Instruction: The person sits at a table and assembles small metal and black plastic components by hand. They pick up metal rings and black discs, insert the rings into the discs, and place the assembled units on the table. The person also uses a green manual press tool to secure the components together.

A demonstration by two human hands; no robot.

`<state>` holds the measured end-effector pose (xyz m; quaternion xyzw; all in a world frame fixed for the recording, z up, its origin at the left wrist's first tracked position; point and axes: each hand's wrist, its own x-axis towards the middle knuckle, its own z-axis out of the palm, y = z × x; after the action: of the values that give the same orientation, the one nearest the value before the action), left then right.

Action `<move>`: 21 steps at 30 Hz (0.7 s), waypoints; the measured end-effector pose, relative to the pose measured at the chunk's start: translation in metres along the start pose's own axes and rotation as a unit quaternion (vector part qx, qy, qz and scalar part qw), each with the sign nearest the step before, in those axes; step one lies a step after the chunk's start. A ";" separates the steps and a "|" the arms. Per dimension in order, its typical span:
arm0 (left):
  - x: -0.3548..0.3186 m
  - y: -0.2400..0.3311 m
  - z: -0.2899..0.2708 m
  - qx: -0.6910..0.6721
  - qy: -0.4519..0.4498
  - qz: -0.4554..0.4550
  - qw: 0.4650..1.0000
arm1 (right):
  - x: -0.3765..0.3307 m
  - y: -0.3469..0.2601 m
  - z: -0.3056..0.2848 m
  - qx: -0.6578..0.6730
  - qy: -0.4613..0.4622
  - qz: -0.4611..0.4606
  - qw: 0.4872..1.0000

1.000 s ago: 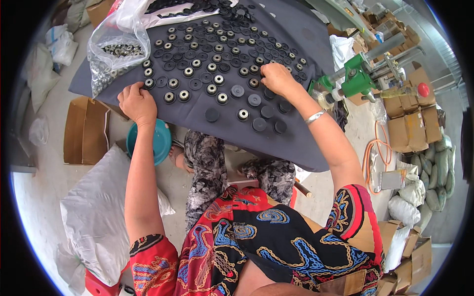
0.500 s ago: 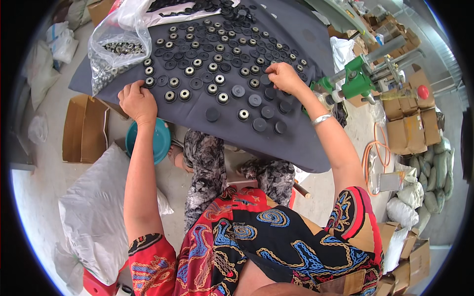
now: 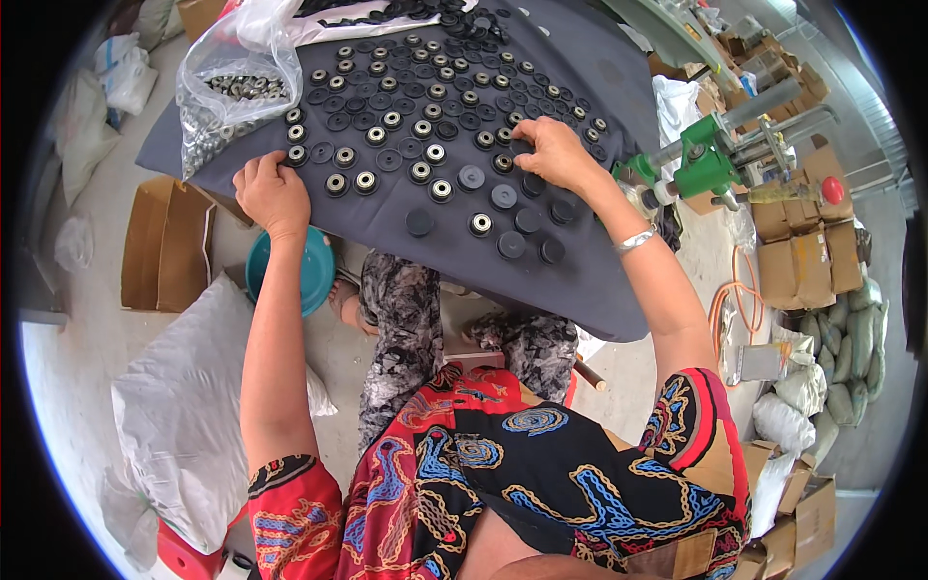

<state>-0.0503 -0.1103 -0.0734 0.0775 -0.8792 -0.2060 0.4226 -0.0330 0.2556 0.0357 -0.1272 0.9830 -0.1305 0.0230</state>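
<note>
Bearings [image 3: 442, 189]: spread across the grey cloth [image 3: 372, 224], many seated in black rings. Other rings [image 3: 389, 159] lie bare; solid black caps [image 3: 420, 221] cluster at the near side. Judged part-done; more loose metal pieces in the bag [image 3: 232, 48]. Right hand [image 3: 556, 155]: fingertips drawn together beside a bearing; grip contents unclear. Left hand [image 3: 273, 198]: curled at cloth edge, hold indeterminate. Versus 0.5 s ago: right fingertips slightly farther left; left hand about unchanged.

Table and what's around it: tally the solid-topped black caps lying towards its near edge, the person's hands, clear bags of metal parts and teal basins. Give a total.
Solid-topped black caps: 8
Left hand and right hand: 2
Clear bag of metal parts: 1
Teal basin: 1
Total: 12
</note>
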 end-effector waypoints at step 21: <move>0.001 0.001 -0.002 0.002 -0.004 0.011 1.000 | 0.002 -0.017 0.010 -0.061 -0.032 -0.024 0.997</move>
<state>-0.0496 -0.1101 -0.0714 0.0677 -0.8820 -0.1994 0.4217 -0.0302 0.2362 0.0302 -0.1563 0.9845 -0.0665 0.0437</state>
